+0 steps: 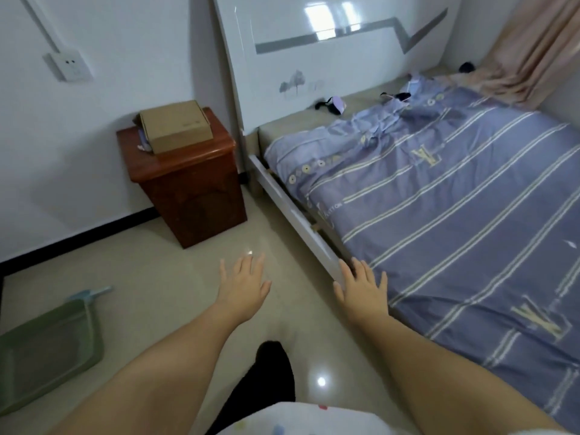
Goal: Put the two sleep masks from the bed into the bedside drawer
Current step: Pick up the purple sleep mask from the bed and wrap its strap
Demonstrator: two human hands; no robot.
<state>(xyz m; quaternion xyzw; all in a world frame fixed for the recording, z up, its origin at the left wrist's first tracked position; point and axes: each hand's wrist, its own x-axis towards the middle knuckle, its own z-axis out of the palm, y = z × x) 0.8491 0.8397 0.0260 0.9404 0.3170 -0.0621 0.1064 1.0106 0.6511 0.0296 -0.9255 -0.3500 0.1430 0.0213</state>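
Two sleep masks lie at the head of the bed near the white headboard. One sleep mask [333,105], black with a pale lilac face, rests on the bare mattress. The second sleep mask [398,96] lies further right at the edge of the rumpled quilt. The reddish-brown bedside cabinet [185,180] stands left of the bed against the wall; its front looks closed. My left hand [243,285] hovers over the floor with fingers spread, holding nothing. My right hand [361,285] is spread over the bed's side rail, also holding nothing. Both are far from the masks.
A cardboard box [175,125] sits on the cabinet's top. A purple striped quilt [455,215] covers the bed. A green bin [47,350] lies on the tiled floor at the left. A peach curtain [530,48] hangs at the far right, with a dark object [466,67] beside it.
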